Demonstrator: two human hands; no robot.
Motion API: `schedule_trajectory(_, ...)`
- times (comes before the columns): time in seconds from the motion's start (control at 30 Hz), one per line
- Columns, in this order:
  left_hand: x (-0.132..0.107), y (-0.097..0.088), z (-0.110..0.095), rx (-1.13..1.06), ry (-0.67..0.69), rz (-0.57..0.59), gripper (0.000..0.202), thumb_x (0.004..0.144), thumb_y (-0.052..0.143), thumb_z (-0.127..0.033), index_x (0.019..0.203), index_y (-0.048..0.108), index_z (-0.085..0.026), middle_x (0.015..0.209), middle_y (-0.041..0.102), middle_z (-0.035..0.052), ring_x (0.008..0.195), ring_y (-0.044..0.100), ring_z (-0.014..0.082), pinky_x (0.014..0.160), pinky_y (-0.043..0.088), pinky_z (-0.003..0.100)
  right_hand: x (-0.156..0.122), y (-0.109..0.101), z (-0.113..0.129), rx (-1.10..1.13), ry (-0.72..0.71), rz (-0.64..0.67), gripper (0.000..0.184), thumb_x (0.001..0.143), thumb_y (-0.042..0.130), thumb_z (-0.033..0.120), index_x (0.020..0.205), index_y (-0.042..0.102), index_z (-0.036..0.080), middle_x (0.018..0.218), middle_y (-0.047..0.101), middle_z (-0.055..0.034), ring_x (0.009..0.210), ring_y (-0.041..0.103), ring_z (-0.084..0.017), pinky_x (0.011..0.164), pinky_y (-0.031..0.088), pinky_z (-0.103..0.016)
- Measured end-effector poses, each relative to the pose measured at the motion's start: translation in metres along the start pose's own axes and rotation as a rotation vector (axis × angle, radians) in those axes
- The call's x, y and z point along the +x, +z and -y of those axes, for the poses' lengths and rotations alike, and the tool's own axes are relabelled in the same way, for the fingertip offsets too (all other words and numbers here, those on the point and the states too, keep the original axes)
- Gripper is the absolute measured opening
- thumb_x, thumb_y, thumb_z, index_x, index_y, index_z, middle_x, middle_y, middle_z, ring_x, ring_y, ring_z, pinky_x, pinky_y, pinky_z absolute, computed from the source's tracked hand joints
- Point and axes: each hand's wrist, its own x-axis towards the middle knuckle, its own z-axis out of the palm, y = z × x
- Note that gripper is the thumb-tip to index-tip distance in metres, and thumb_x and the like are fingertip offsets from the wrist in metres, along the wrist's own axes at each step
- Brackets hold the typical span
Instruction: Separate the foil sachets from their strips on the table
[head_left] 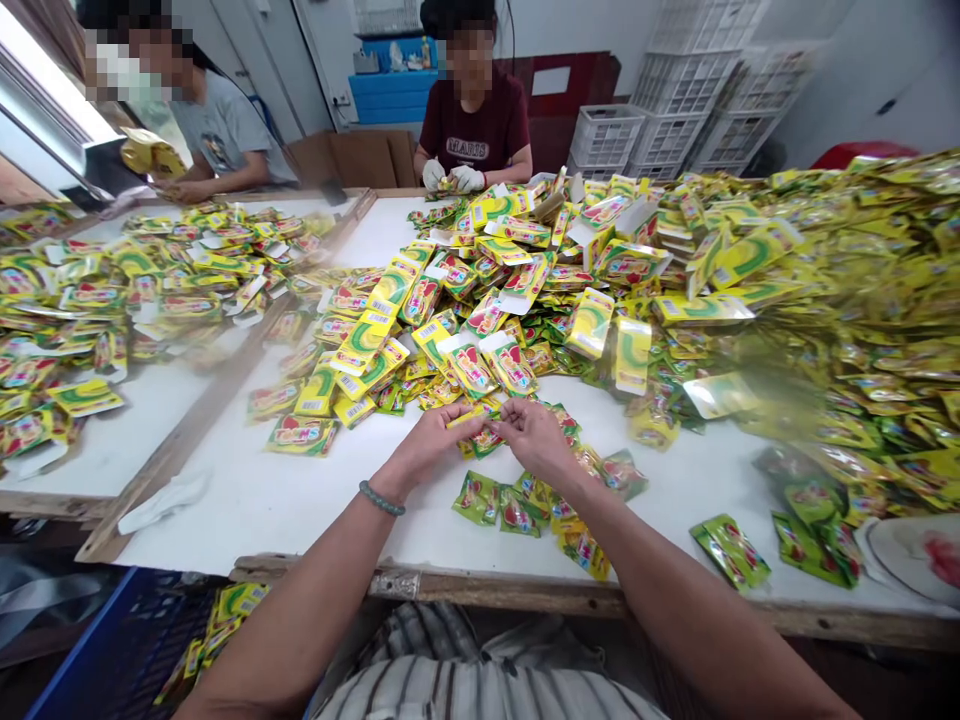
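Both hands meet above the white tabletop, in front of a big heap of small yellow-green cartons. My left hand [433, 447] is closed round a small yellow carton [466, 416], which lies nearly flat and points to the right. The fingertips of my right hand [534, 436] pinch at the carton's right end; whether a packet is between them is too small to make out. Just below the hands lie several green sachets [517, 508]. Unfilled-looking cartons with raised white flaps [466, 366] rest on the heap right beyond my fingers.
More green sachets [731, 550] lie at the right front, by a white container [911, 555]. Sachets pile high on the right. A wooden strip [202, 410] divides the table. Two people sit across; one wears white gloves [466, 179]. A blue crate [112, 640] stands below at left.
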Motion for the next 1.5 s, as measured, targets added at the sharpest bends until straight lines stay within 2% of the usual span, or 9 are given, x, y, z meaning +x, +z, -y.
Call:
schedule_trajectory(0.17,-0.001,-0.005,0.003,0.154,0.022,0.053,0.035,0.063,0.082,-0.032,0.092,0.072,-0.016,0.094,0.072,0.0054,0.087,0.064,0.0210,0.083,0.047,0.031,0.002,0.001,-0.006,0.060,-0.005,0.046,0.023,0.076,0.061,0.041,0.071,0.055,0.019,0.063,0.054,0.0016,0.058,0.048,-0.013,0.054,0.036,-0.025)
schedule_trajectory(0.37,0.001,-0.002,-0.001,0.130,0.094,0.022,0.043,0.062,0.081,-0.024,0.098,0.058,-0.018,0.090,0.069,0.0034,0.080,0.065,0.0165,0.074,0.048,0.028,0.000,-0.002,-0.004,0.155,0.048,0.290,0.033,0.076,0.066,0.045,0.098,0.069,0.020,0.077,0.067,-0.0009,0.064,0.060,-0.016,0.058,0.047,-0.026)
schedule_trajectory(0.5,0.003,-0.004,-0.020,0.025,0.049,-0.038,0.053,0.054,0.083,-0.023,0.098,0.055,-0.018,0.093,0.068,0.0041,0.075,0.064,0.0146,0.074,0.050,0.029,0.005,-0.010,-0.007,0.161,0.034,0.116,0.028,0.074,0.068,0.043,0.087,0.070,0.019,0.073,0.068,-0.0004,0.064,0.059,-0.016,0.059,0.049,-0.027)
schedule_trajectory(0.67,0.030,-0.010,-0.040,0.502,-0.032,-0.452,0.036,0.061,0.077,-0.046,0.069,0.054,-0.019,0.065,0.062,0.0034,0.068,0.064,0.0241,0.066,0.045,0.033,0.009,-0.020,-0.006,-0.084,-0.028,-0.107,0.021,0.079,0.060,0.036,0.093,0.070,0.023,0.075,0.070,-0.0003,0.066,0.057,-0.017,0.059,0.042,-0.026)
schedule_trajectory(0.73,0.047,-0.007,-0.039,0.735,0.043,-0.633,0.040,0.058,0.079,-0.047,0.059,0.048,-0.022,0.061,0.061,0.0059,0.078,0.065,0.0315,0.069,0.043,0.035,0.007,-0.019,-0.003,-0.214,-0.028,-0.117,0.019,0.081,0.059,0.034,0.092,0.069,0.023,0.071,0.068,-0.0007,0.065,0.057,-0.018,0.060,0.040,-0.026)
schedule_trajectory(0.83,0.070,0.000,-0.028,0.820,0.168,-0.742,0.043,0.052,0.081,-0.042,0.058,0.043,-0.024,0.067,0.063,0.0097,0.091,0.063,0.0353,0.073,0.042,0.036,0.004,-0.014,-0.002,-0.350,-0.032,-0.114,0.016,0.082,0.058,0.032,0.090,0.068,0.023,0.068,0.067,-0.0013,0.065,0.058,-0.020,0.062,0.038,-0.027)
schedule_trajectory(1.07,0.062,-0.012,-0.024,0.673,0.242,-0.660,0.035,0.053,0.080,-0.036,0.060,0.050,-0.021,0.059,0.056,-0.0013,0.065,0.057,0.0203,0.063,0.042,0.030,0.010,-0.023,-0.008,-0.155,-0.034,-0.160,0.019,0.080,0.058,0.034,0.094,0.067,0.023,0.077,0.070,-0.0013,0.069,0.058,-0.019,0.063,0.040,-0.027)
schedule_trajectory(1.3,0.007,-0.013,-0.025,0.398,0.158,-0.117,0.033,0.066,0.078,-0.040,0.084,0.062,-0.017,0.075,0.066,0.0013,0.069,0.061,0.0160,0.064,0.046,0.026,0.015,-0.031,0.002,0.196,-0.114,-0.288,0.029,0.078,0.062,0.047,0.090,0.062,0.020,0.082,0.069,-0.0022,0.074,0.060,-0.018,0.068,0.045,-0.028)
schedule_trajectory(1.5,0.001,-0.007,-0.003,0.169,0.145,-0.106,0.037,0.070,0.076,-0.048,0.081,0.059,-0.017,0.072,0.061,-0.0020,0.062,0.055,0.0104,0.060,0.045,0.023,0.015,-0.035,-0.004,0.021,-0.069,-0.048,0.028,0.080,0.062,0.043,0.094,0.064,0.020,0.083,0.070,-0.0022,0.076,0.061,-0.019,0.070,0.047,-0.030)
